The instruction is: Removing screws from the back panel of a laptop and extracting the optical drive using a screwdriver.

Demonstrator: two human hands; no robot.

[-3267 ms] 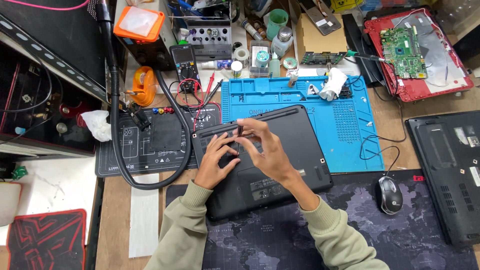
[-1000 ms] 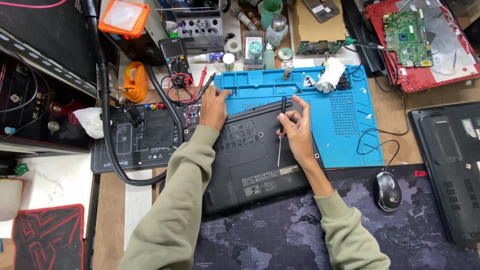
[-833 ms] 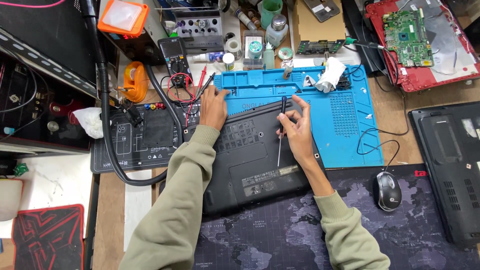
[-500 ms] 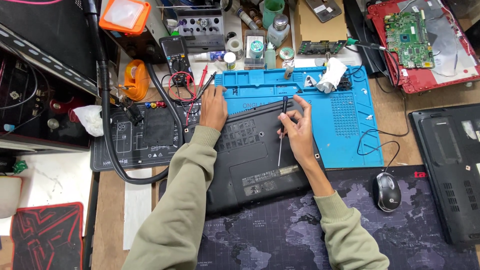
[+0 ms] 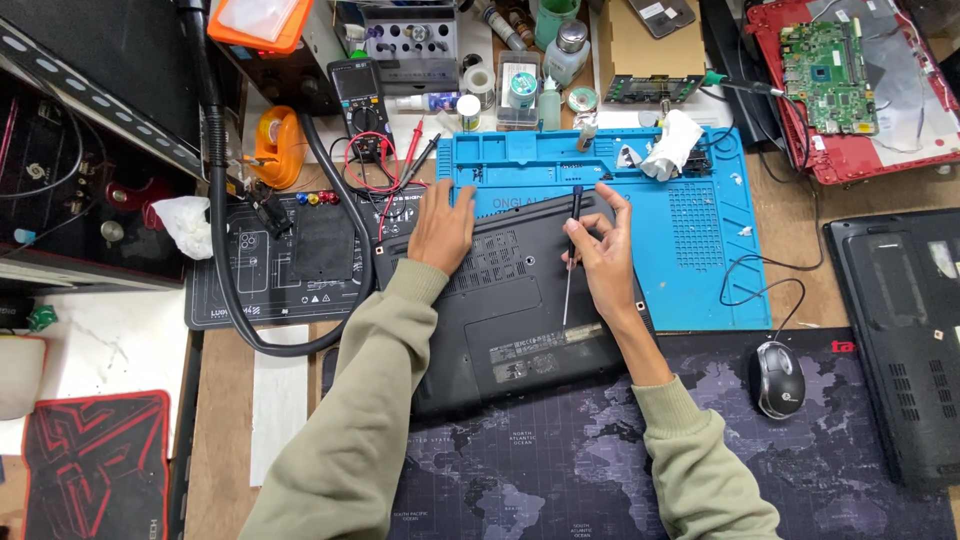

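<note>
Across the middle of the worktop (image 5: 220, 440) lies a black laptop (image 5: 510, 320), turned underside up, its far edge on a blue repair mat (image 5: 690, 240) and its near edge on a dark desk mat printed with a world map (image 5: 560, 480). The left hand (image 5: 440, 228) rests flat on the laptop's far left corner, fingers spread and holding nothing. The right hand (image 5: 600, 255) sits over the laptop's far right part with its fingers pinched around a thin screwdriver (image 5: 571, 250), which stands roughly upright, dark handle toward the mat and shaft running down over the base panel.

Along the blue mat's far edge run shallow moulded compartments; a crumpled white cloth (image 5: 668, 158) lies over some of them, and what the small trays hold is too small to tell. Behind the mat stand a green-capped bottle (image 5: 566, 52), a small clear box (image 5: 518, 92) and a grey tool rack (image 5: 410, 45) with bits or tips standing in its holes. A red laptop shell (image 5: 900, 150) at the far right holds a green circuit board (image 5: 830, 65). A black mouse (image 5: 778, 378) sits on the map mat, well apart from the right hand, with another dark laptop base (image 5: 900, 340) beside it. A multimeter (image 5: 358, 100) with red leads and an orange tape dispenser (image 5: 275, 145) lie to the left.
</note>
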